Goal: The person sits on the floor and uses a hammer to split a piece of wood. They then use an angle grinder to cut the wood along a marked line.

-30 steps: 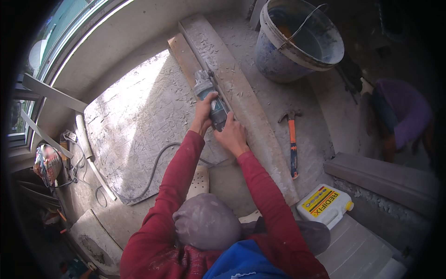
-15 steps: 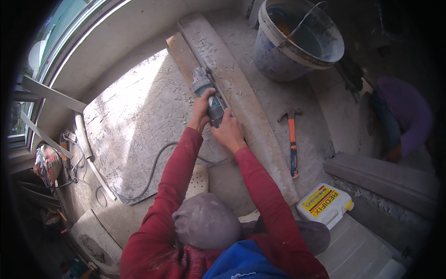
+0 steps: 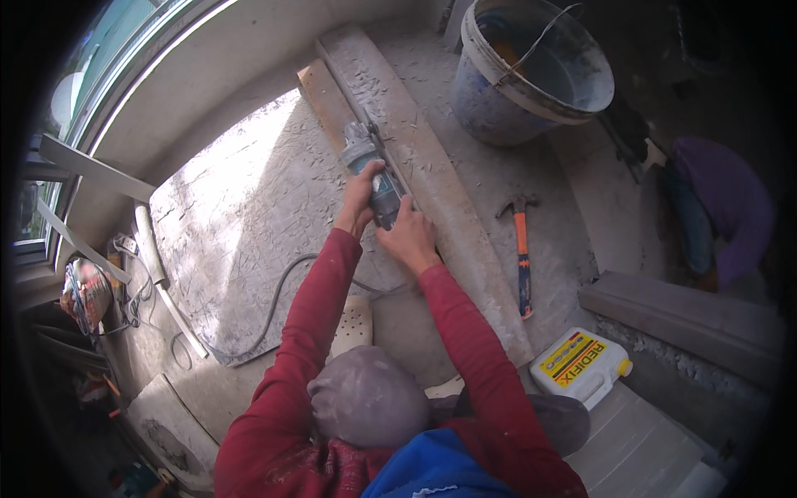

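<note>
An angle grinder [image 3: 359, 153] with a grey head and teal body lies along the gap between a narrow brown board [image 3: 327, 100] and a long dusty plank [image 3: 432, 166]. My left hand [image 3: 358, 199] wraps round its body from the left. At the rear end, my right hand [image 3: 411, 233] is closed on the grinder from the right. The disc is mostly hidden at the plank's edge. A grey cord [image 3: 279, 290] curves over the floor sheet to the left of my arms.
A dirty white bucket [image 3: 531, 104] of water stands beyond the plank. To the right lie an orange-handled hammer [image 3: 521, 249] and a white jug with a yellow label [image 3: 573, 365]. Another person in purple [image 3: 739, 199] is at the far right. Pale strips [image 3: 100, 170] lean by the window.
My hands and the grinder hold almost the same place. At the far right, the other person's arm has shifted slightly.
</note>
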`<move>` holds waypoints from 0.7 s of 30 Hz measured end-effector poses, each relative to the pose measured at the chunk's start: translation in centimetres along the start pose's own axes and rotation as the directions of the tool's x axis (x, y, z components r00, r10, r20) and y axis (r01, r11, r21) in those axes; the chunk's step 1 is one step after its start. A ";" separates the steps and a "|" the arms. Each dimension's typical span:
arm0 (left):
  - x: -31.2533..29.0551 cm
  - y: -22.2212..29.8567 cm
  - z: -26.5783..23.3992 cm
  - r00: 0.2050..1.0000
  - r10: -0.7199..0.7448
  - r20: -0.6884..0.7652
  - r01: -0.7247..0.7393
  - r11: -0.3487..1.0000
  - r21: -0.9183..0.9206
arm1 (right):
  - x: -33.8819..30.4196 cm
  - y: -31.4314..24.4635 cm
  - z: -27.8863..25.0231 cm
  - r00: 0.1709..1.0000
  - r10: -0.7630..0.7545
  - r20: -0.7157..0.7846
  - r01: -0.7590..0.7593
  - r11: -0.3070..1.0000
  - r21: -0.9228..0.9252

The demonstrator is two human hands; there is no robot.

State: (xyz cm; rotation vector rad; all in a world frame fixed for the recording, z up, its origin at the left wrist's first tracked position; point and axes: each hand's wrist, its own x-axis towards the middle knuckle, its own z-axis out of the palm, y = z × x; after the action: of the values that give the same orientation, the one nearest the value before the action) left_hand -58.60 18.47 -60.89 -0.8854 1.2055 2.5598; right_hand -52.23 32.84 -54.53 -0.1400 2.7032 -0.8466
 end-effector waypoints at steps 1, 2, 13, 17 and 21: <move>-0.2 0.0 0.1 1.000 -0.003 0.001 0.003 1.000 -0.003 | -0.1 0.1 0.0 1.000 -0.002 0.003 0.002 1.000 0.005; -0.4 0.0 0.1 1.000 -0.006 0.003 0.006 1.000 -0.006 | -0.2 0.1 0.0 1.000 -0.003 0.003 0.003 1.000 0.006; -1.2 -1.1 0.1 1.000 0.016 -0.006 -0.017 1.000 -0.017 | -1.5 0.4 -0.4 1.000 -0.012 0.003 0.012 1.000 0.002; -1.7 -1.3 0.2 1.000 0.021 -0.003 -0.021 1.000 0.000 | -2.0 0.4 -0.7 1.000 -0.011 0.014 0.011 1.000 -0.016; -1.9 -1.5 0.3 0.999 0.035 -0.003 -0.035 0.999 0.013 | -2.1 0.5 -0.6 1.000 -0.009 0.008 0.009 1.000 -0.017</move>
State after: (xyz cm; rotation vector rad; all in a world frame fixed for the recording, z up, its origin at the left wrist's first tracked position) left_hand -56.59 19.82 -60.60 -0.8731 1.2476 2.5758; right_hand -50.43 33.99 -53.83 -0.1587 2.7048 -0.8240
